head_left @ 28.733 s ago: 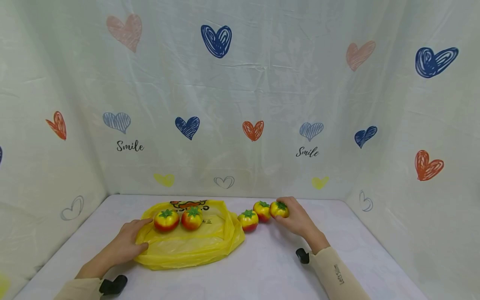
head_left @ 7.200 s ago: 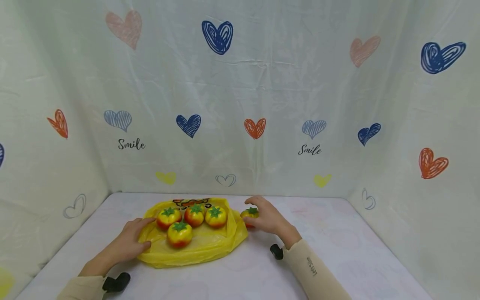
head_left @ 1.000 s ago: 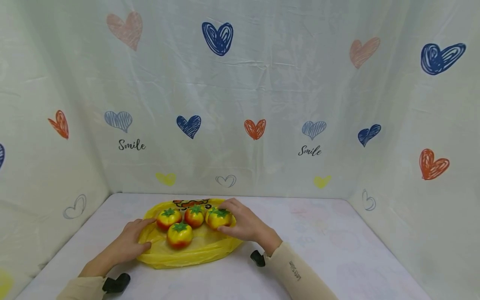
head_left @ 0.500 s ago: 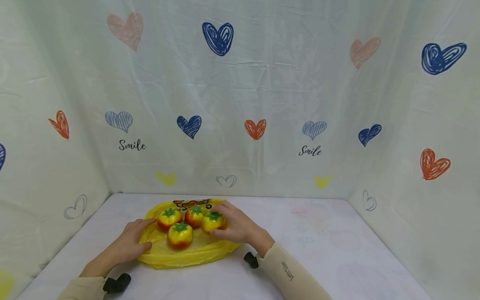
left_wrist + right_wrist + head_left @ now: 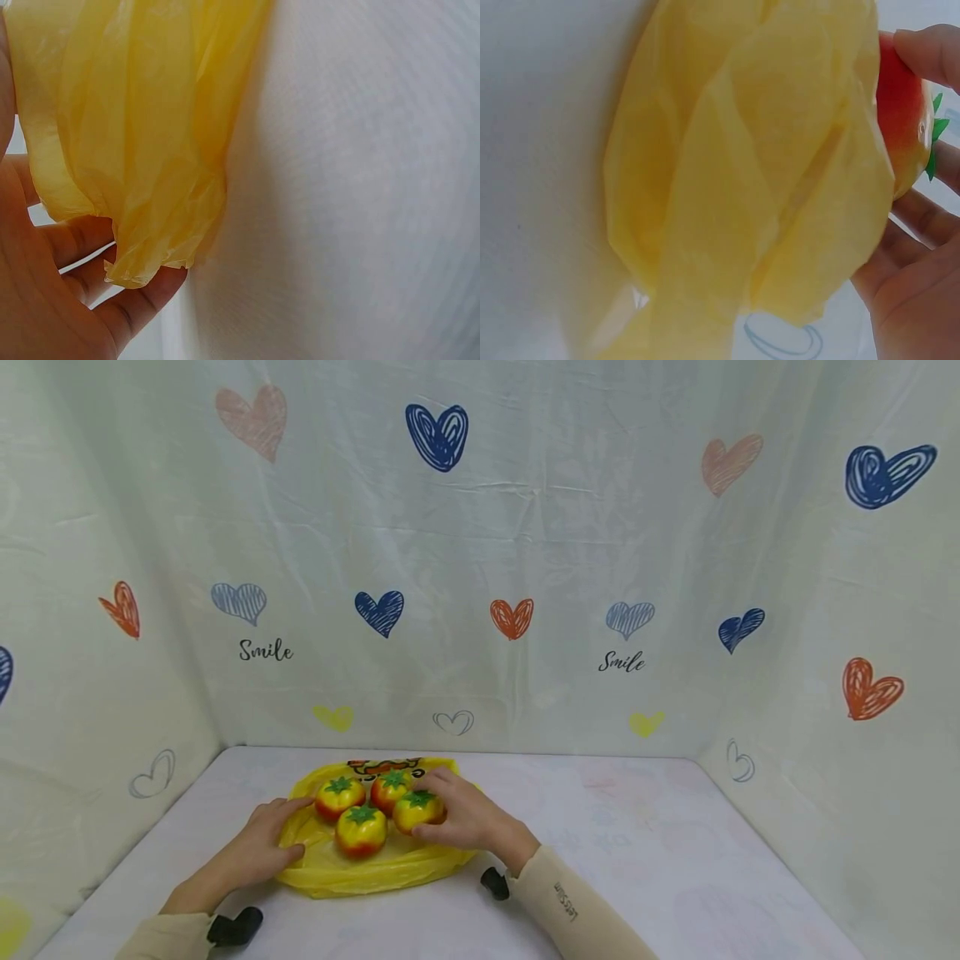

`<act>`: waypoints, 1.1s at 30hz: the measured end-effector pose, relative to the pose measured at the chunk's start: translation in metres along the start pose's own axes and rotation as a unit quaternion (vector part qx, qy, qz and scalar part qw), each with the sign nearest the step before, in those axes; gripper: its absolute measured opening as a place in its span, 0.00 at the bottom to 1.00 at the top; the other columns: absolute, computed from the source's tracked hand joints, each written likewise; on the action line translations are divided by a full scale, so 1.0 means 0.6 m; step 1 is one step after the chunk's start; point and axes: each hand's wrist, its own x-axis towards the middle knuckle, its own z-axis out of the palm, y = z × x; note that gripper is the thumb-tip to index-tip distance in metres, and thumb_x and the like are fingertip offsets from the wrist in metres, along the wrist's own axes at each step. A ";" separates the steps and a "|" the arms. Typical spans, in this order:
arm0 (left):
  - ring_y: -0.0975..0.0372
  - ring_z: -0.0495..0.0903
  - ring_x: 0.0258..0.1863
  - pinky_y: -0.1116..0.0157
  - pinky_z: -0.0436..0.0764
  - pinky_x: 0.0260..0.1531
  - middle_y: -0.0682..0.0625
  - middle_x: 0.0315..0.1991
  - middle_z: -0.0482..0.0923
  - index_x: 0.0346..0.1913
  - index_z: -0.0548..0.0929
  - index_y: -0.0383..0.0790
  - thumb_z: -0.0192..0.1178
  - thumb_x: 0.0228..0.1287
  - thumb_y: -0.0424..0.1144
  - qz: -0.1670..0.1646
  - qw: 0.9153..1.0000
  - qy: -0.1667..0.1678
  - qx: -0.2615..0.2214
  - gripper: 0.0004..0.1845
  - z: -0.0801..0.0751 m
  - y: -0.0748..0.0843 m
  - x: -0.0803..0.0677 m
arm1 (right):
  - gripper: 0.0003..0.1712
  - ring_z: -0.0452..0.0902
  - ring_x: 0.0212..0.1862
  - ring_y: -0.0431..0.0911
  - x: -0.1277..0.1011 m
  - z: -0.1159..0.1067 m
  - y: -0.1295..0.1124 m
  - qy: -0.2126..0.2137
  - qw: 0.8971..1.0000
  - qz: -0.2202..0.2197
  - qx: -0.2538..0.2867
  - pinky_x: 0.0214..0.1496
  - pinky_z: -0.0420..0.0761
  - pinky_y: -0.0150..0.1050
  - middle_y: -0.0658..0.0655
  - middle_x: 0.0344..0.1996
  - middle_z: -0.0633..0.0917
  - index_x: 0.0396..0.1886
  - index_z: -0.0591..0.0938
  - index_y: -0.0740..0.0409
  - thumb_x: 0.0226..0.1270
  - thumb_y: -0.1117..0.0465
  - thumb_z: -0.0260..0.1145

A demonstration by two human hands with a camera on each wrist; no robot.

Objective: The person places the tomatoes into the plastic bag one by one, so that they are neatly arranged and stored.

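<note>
A yellow plastic bag (image 5: 330, 877) lies spread open on the table, its printed side at the back. On its left edge my left hand (image 5: 258, 847) holds the rim; the left wrist view has the crumpled bag (image 5: 142, 135) against the fingers (image 5: 139, 304). My right hand (image 5: 468, 814) grips a toy tomato (image 5: 417, 810), yellow and red with a green leaf top, at the bag's right side. In the right wrist view the same tomato (image 5: 907, 112) sits between thumb and fingers, partly behind the bag. Beside it are toy tomatoes at the back left (image 5: 339, 797), back middle (image 5: 390, 791) and front (image 5: 361, 832).
The white table (image 5: 637, 860) extends to the right of the bag. A pale curtain (image 5: 562, 543) printed with hearts stands behind and at both sides. Black camera mounts (image 5: 236, 928) sit at the cuffs of both beige sleeves.
Tomatoes that lay right of the bag earlier are off the table there, and more are in the bag. Lately the right hand has carried its tomato leftward over the bag; the left hand stays put.
</note>
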 end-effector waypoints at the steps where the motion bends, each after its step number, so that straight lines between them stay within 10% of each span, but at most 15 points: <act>1: 0.44 0.65 0.52 0.39 0.68 0.51 0.36 0.54 0.70 0.63 0.69 0.32 0.65 0.48 0.37 0.000 1.000 -0.001 -0.001 0.35 0.000 0.000 0.000 | 0.31 0.70 0.54 0.40 0.001 0.001 0.000 0.000 1.000 -0.002 -0.003 0.58 0.73 0.36 0.47 0.59 0.71 0.62 0.73 0.47 0.59 0.45 0.66; 33: 0.45 0.65 0.52 0.39 0.68 0.52 0.37 0.55 0.69 0.64 0.68 0.33 0.65 0.48 0.37 -0.024 1.000 -0.010 -0.001 0.36 0.001 0.005 0.000 | 0.29 0.66 0.61 0.42 0.010 0.018 -0.008 -0.041 0.997 0.025 -0.064 0.63 0.69 0.37 0.47 0.59 0.72 0.58 0.75 0.44 0.58 0.42 0.66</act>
